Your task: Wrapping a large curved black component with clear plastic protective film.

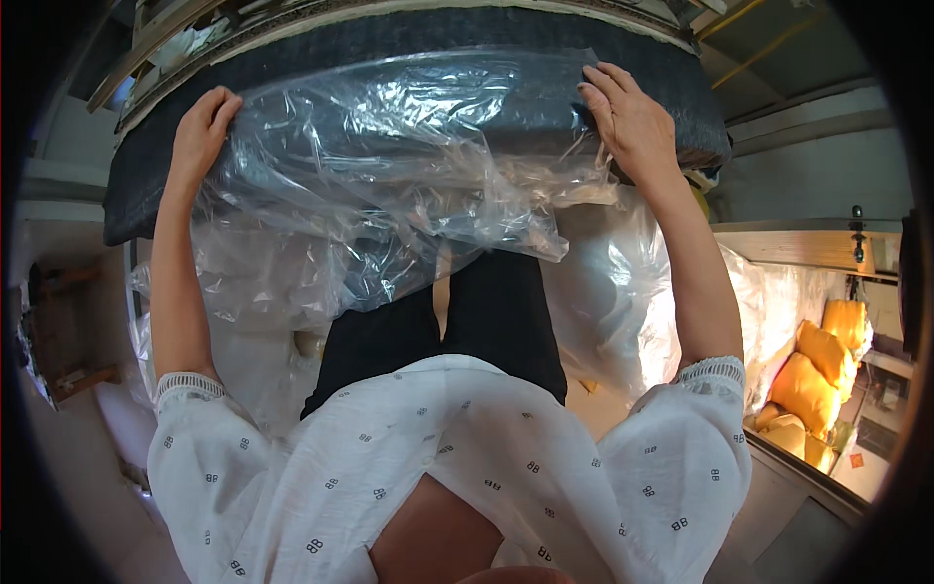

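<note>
Yellow cushions sit off right. I see my left hand and right hand, fingers clamped on clear plastic wrap over a dark cushion.

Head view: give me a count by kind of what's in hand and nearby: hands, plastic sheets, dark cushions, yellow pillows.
Hands: 2, left hand and right hand, both gripping the plastic
Clear plastic sheet: 1
Dark grey cushion under the sheet: 1
Yellow pillows at right: at least 3, partly hidden
Total: at least 7
</note>
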Demonstrator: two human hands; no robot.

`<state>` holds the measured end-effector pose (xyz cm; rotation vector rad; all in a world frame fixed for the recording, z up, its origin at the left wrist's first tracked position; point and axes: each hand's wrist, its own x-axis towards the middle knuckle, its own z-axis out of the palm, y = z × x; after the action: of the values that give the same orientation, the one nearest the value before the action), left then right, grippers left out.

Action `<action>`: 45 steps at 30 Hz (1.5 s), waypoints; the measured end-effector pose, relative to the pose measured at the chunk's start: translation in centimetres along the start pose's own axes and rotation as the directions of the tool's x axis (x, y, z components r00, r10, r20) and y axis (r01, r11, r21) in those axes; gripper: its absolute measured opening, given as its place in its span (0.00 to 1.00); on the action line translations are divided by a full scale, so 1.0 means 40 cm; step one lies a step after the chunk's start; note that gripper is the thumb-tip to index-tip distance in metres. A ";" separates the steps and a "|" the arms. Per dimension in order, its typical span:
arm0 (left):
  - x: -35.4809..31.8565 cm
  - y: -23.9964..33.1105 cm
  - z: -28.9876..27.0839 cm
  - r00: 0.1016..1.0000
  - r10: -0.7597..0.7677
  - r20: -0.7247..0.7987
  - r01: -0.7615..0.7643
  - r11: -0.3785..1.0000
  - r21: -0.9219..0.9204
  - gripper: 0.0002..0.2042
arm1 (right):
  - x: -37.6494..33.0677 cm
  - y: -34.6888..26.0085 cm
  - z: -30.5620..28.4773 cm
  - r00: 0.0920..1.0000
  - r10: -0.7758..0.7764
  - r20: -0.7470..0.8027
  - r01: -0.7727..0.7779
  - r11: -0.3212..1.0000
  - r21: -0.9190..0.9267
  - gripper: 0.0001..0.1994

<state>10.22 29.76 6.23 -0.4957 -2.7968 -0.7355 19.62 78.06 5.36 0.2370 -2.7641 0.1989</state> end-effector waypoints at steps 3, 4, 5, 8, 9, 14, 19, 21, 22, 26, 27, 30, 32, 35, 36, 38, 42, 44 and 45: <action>-0.007 -0.012 0.028 0.991 0.035 -0.127 -0.038 0.999 -0.015 0.11 | -0.016 -0.037 -0.004 0.999 0.036 -0.038 -0.043 0.982 -0.183 0.19; -0.016 -0.024 0.028 0.988 0.018 -0.154 -0.017 1.000 0.006 0.11 | -0.025 -0.049 -0.005 0.996 0.005 -0.090 -0.031 0.954 -0.298 0.19; -0.024 -0.033 0.025 0.989 0.011 -0.149 -0.012 1.000 -0.004 0.11 | -0.028 -0.055 -0.007 0.997 0.003 -0.079 -0.027 0.952 -0.304 0.19; -0.046 -0.057 -0.002 0.990 0.036 -0.138 -0.048 0.995 -0.088 0.09 | -0.034 -0.058 0.007 0.943 -0.313 -0.110 0.273 0.921 -0.279 0.19; -0.041 -0.055 -0.008 0.990 0.029 -0.134 -0.042 0.995 -0.092 0.09 | -0.028 -0.052 0.014 0.943 -0.316 -0.102 0.278 0.920 -0.278 0.19; 0.003 -0.061 0.013 0.998 0.060 0.000 -0.059 0.991 -0.120 0.11 | 0.016 -0.030 0.043 0.993 -0.114 -0.025 0.110 0.986 -0.125 0.19; 0.058 -0.021 0.042 0.996 0.030 -0.085 -0.042 0.988 -0.150 0.12 | 0.035 0.075 0.060 0.988 -0.099 -0.122 0.069 0.971 -0.227 0.19; 0.071 0.036 0.047 0.988 -0.115 -0.101 0.090 0.970 -0.228 0.10 | 0.015 0.043 0.031 0.964 -0.137 -0.227 0.107 0.984 -0.141 0.19; 0.068 0.052 0.045 0.978 -0.140 -0.154 0.102 0.966 -0.236 0.10 | -0.006 0.011 0.016 0.924 -0.168 -0.344 0.157 0.986 -0.061 0.19; 0.075 0.024 0.065 0.971 -0.157 -0.181 0.109 0.962 -0.250 0.11 | -0.166 -0.165 -0.017 0.942 -0.044 -0.331 0.140 0.953 0.270 0.22; 0.081 0.030 0.065 0.970 -0.149 -0.194 0.100 0.966 -0.240 0.11 | -0.207 -0.203 -0.002 0.943 -0.071 -0.326 0.167 0.946 0.279 0.24; 0.079 0.066 0.061 0.967 -0.172 -0.190 0.128 0.967 -0.222 0.11 | -0.282 -0.293 0.081 0.922 -0.007 -0.387 0.146 0.932 0.332 0.27; 0.084 0.041 0.055 0.972 -0.205 -0.117 0.179 0.964 -0.196 0.11 | -0.283 -0.341 0.121 0.901 0.037 -0.432 0.124 0.932 0.339 0.27; 0.093 -0.079 0.082 0.970 0.091 -0.227 -0.088 0.996 0.024 0.13 | -0.217 -0.354 0.134 0.912 0.059 -0.406 0.116 0.912 0.393 0.13; 0.105 -0.072 0.093 0.961 0.111 -0.252 -0.110 0.994 0.018 0.13 | -0.205 -0.352 0.115 0.914 0.272 -0.303 0.011 0.728 0.685 0.09; 0.082 -0.050 0.094 0.974 0.030 -0.224 -0.050 0.995 -0.082 0.14 | -0.158 -0.317 0.072 0.829 0.522 -0.201 -0.073 0.456 0.887 0.05; 0.073 -0.030 0.064 0.988 -0.085 -0.127 0.057 0.977 -0.207 0.13 | -0.016 -0.108 0.001 0.790 0.588 -0.173 -0.177 0.490 0.853 0.05; 0.082 -0.020 0.068 0.989 -0.076 -0.126 0.045 0.972 -0.231 0.12 | 0.030 -0.018 0.026 0.849 0.467 -0.246 -0.270 0.784 0.559 0.08; 0.082 -0.017 0.072 0.989 -0.082 -0.126 0.050 0.969 -0.244 0.11 | 0.049 0.005 0.039 0.851 0.462 -0.251 -0.270 0.793 0.546 0.08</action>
<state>6.62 31.52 4.40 -0.3768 -2.6229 -1.0882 17.23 77.71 4.59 -0.2181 -2.2966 0.9602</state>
